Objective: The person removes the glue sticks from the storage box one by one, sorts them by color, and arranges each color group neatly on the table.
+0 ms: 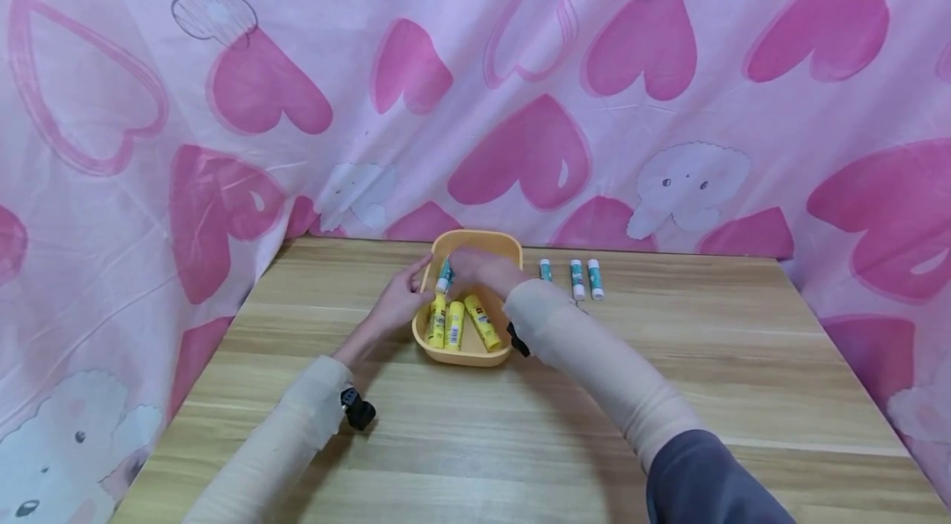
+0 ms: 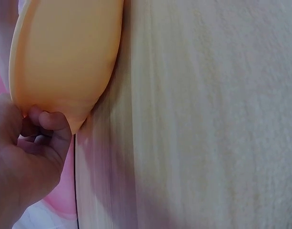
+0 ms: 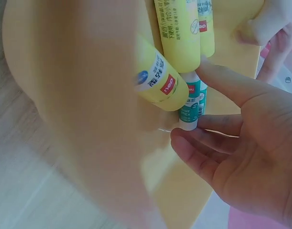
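Observation:
A yellow-orange plastic basket (image 1: pixel 464 358) holds several glue sticks on the wooden table. My left hand (image 1: pixel 399 299) grips its left rim, with curled fingers against the outer wall in the left wrist view. My right hand (image 1: pixel 483 268) reaches inside at the far end. In the right wrist view its thumb and fingers hold a green-and-white glue stick (image 3: pixel 188 114) by its ends. A second green glue stick (image 3: pixel 203 98) lies right behind that one, partly hidden. Yellow glue sticks (image 1: pixel 483 324) lie in the basket's near half; one overlaps the green ones in the right wrist view.
Three green-and-white glue sticks stand to the right of the basket: one (image 1: pixel 546 270) partly hidden by the right arm, two (image 1: pixel 577 280) (image 1: pixel 595 280) side by side. A pink heart-patterned curtain (image 1: pixel 520 153) hangs along the table's back edge and sides.

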The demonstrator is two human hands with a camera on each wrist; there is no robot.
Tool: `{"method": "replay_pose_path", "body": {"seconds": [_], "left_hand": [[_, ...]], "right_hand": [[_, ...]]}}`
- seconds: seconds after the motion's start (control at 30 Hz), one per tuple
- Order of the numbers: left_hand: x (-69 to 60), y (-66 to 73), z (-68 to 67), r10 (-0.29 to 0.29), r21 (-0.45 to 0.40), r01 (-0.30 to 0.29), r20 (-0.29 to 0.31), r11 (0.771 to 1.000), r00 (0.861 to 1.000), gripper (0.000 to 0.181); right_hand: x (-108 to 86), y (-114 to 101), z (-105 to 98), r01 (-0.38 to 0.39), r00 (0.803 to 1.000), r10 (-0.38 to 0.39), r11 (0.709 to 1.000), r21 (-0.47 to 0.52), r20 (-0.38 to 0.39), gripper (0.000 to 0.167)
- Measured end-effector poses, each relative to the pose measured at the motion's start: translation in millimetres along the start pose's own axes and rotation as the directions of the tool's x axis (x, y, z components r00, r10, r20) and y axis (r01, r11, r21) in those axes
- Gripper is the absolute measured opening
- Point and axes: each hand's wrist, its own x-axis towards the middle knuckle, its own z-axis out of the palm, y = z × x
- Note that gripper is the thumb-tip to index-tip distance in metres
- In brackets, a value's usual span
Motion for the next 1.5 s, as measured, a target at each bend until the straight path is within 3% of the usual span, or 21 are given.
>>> {"method": "replay_pose_path", "body": {"seconds": [0.23,0.53,0.83,0.93,1.23,1.5], "left_hand": [[1.4,1.2,-0.7,-0.007,0.006,0.007,-0.005,1.000,1.000,0.079],[2.2,1.3,1.5,0.011,0.014,-0.011,0.016,1.000,1.000,0.080],[-1.1,2.6,6.0,0.002,0.028,-0.002,0.020,1.000,1.000,0.080],[-1.4,2.9,2.5,0.007,0.048,-0.007,-0.001,0.999,1.000,0.080],[-3.1,2.1,-2.3,0.010,0.054,-0.009,-0.019,0.998,1.000,0.080],[-0.3,-0.8,1.8,0.009,-0.004,-0.009,-0.021,1.000,1.000,0.080]], "right_hand": [[-1.4,-5,-3,-0.063,0.998,0.063,0.997,-0.045,-0.012,0.044],[1.9,-4,1,-0.037,0.999,0.037,0.996,-0.078,0.003,0.032],[-4.5,5,7,-0.075,0.997,0.075,0.997,0.011,-0.023,0.036],[-4.5,6,2,-0.019,0.999,0.018,0.999,-0.026,-0.036,0.036],[-7.2,12,-19,0.164,0.982,-0.172,0.982,-0.098,-0.079,0.070],[-24.8,36,-30,0.205,0.963,-0.197,0.979,0.021,-0.182,0.078]]}}
